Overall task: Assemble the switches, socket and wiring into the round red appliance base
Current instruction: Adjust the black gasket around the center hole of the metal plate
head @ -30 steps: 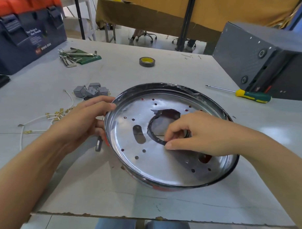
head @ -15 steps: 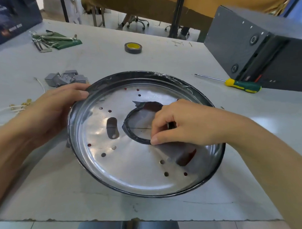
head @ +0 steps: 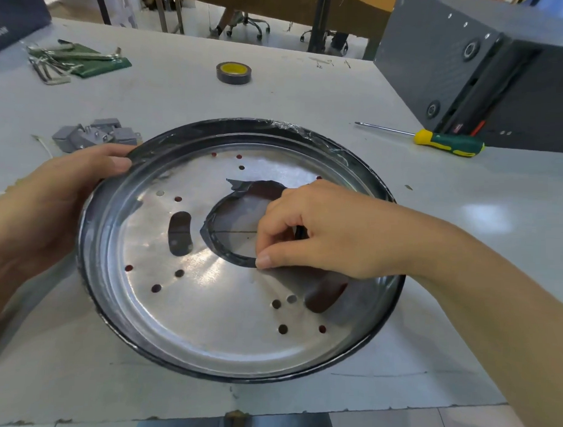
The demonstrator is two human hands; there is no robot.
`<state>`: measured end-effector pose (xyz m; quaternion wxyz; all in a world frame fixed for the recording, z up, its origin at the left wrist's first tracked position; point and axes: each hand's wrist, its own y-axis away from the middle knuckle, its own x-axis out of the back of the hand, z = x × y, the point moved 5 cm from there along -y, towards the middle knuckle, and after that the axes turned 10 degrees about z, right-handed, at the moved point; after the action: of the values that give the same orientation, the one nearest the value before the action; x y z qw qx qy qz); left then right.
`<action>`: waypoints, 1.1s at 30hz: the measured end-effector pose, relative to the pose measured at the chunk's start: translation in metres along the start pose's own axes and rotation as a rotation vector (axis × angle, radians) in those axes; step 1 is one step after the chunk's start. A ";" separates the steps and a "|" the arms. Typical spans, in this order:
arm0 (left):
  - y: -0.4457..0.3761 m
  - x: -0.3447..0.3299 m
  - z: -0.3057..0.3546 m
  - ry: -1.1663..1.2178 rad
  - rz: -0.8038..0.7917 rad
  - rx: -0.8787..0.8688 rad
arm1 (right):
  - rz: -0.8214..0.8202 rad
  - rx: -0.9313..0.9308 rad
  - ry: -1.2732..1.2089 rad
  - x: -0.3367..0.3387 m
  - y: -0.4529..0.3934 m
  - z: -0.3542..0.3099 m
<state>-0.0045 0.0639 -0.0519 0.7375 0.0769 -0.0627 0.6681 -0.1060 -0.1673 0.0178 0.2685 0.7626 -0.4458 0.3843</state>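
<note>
The round appliance base (head: pixel 225 323) lies on the table, its shiny metal plate facing up with a black rim, several small holes and a large round centre opening edged with dark film. My left hand (head: pixel 60 193) grips the rim at its left side, thumb on top. My right hand (head: pixel 317 233) reaches over the centre opening, and its thumb and fingers pinch the opening's right edge. Grey switch parts (head: pixel 91 134) sit just left of the base. The ends of the white wires (head: pixel 43 146) show at the left edge.
A yellow-and-green screwdriver (head: pixel 442 144) lies to the right of the base. A roll of tape (head: pixel 234 72) sits behind it. Hex keys on a green pouch (head: pixel 75 60) lie at the back left. A dark grey box (head: pixel 489 70) stands at the back right. The table's front edge (head: pixel 203 416) is close.
The view has shifted, so the base sits more centred and closer. Both hands keep the same holds on the rim and the centre opening.
</note>
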 end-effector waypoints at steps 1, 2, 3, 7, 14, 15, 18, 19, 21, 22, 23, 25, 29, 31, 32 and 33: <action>-0.001 0.001 -0.001 -0.007 -0.002 -0.001 | -0.002 -0.001 -0.001 0.000 0.000 0.000; -0.001 0.001 -0.001 -0.011 -0.003 -0.003 | -0.001 0.000 -0.003 0.000 0.000 0.001; -0.001 0.001 -0.002 -0.013 -0.002 -0.004 | 0.000 0.000 -0.004 0.000 0.000 0.001; 0.001 -0.002 0.001 0.011 0.042 0.016 | -0.004 -0.002 -0.003 0.001 0.000 0.002; 0.014 -0.010 0.013 0.042 0.101 0.007 | -0.016 -0.013 0.009 0.002 0.000 0.003; 0.015 -0.011 0.015 0.040 0.098 0.003 | -0.015 -0.014 0.013 0.002 0.001 0.003; 0.017 -0.014 0.020 0.094 0.046 0.024 | -0.017 -0.019 0.021 0.003 0.001 0.003; 0.017 -0.014 0.021 0.114 0.026 0.030 | -0.020 -0.021 0.023 0.003 0.001 0.003; 0.019 -0.015 0.022 0.130 0.005 0.028 | -0.026 -0.028 0.034 0.004 0.002 0.003; 0.020 -0.014 0.022 0.135 0.000 0.027 | -0.028 -0.035 0.042 0.004 0.002 0.003; 0.021 -0.015 0.022 0.138 -0.003 0.034 | -0.032 -0.041 0.051 0.005 0.002 0.004; 0.024 -0.016 0.023 0.134 -0.004 0.042 | -0.042 -0.054 0.067 0.007 0.002 0.004; 0.032 -0.021 0.025 0.157 0.031 0.046 | -0.046 -0.073 0.126 0.006 0.002 0.003; 0.036 -0.022 0.025 0.176 0.051 0.062 | -0.039 -0.089 0.138 0.007 0.002 0.001; 0.039 -0.024 0.027 0.191 0.054 0.064 | -0.035 -0.103 0.136 0.007 0.002 0.001; 0.041 -0.025 0.029 0.206 0.056 0.063 | -0.032 -0.118 0.132 0.009 0.003 0.001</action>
<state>-0.0479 0.0379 -0.0272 0.7183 0.0293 0.0325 0.6944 -0.1053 -0.1734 0.0245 0.3477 0.7254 -0.4369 0.4024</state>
